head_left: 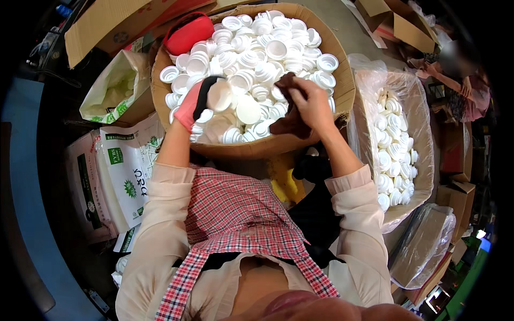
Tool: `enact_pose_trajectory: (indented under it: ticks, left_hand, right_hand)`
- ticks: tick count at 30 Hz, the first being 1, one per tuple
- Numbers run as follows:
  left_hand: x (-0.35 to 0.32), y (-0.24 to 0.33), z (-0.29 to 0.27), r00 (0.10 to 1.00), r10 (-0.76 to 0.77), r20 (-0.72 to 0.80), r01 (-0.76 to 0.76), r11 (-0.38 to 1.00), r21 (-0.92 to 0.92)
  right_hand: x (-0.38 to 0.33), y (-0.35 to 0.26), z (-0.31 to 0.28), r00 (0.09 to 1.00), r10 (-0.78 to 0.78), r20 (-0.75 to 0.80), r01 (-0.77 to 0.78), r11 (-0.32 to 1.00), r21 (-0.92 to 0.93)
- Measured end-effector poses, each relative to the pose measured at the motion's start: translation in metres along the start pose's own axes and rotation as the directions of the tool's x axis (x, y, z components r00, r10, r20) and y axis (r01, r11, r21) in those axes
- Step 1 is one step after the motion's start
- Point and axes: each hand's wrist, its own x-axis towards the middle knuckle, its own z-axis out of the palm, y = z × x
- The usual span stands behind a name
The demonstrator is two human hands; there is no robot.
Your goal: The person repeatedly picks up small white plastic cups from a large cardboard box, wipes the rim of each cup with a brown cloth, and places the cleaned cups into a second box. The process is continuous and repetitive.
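Note:
In front of me a large round-sided cardboard box (343,80) is filled with white plastic lids (262,43), ridged and cup-shaped. My left hand (194,104), in a pink and black glove, is over the box's left part. At its fingers is a round whitish lid (219,96), smeared by motion; the fingertips are partly hidden. My bare right hand (310,101) grips a dark brown cloth (293,120) above the right part of the heap. A flat-faced white lid (248,109) lies between the two hands, on the pile.
A red pouch (188,34) rests on the box's far left rim. To the right stands a plastic-lined box (423,139) with more white lids. At left are an open white-green bag (115,91) and printed plastic sacks (126,166). Another person (460,80) is at far right.

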Motion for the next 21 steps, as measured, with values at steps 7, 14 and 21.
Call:
enact_pose_trajectory:
  ticks: [7,14,21]
  left_hand:
    - [0.014,0.020,0.063,0.956,0.174,0.235,-0.292,0.584,0.758]
    - [0.035,-0.005,0.117,0.798,-0.330,0.505,-0.391,0.354,0.850]
    - [0.055,0.012,0.099,0.996,-0.091,-0.020,0.088,0.989,-0.117]
  right_hand:
    - [0.004,-0.004,-0.011,1.000,0.000,0.012,0.000,1.000,0.013]
    - [0.005,-0.007,-0.019,0.989,0.054,0.140,-0.065,0.995,0.075]
    - [0.004,-0.005,-0.012,0.978,0.181,0.102,-0.202,0.943,0.264]
